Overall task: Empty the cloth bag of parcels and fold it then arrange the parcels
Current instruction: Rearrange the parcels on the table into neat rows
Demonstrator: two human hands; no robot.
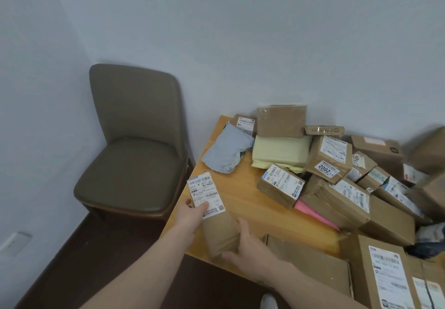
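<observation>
**At the desk's near-left corner: one parcel held**

Near the desk's (243, 198) left edge, both hands grip a brown parcel (218, 227); left hand (192, 214) pinches its label end, right hand (250, 248) clasps the near end. Its long axis runs along that edge, label away. Right-side boxes (385, 282) are cut off, blurred.

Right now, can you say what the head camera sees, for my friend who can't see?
Two hands, left hand and right hand, grip a brown labelled parcel at the near left edge of a wooden table. More parcels lie piled on the table's right side, and a brown chair stands left of it.
</observation>
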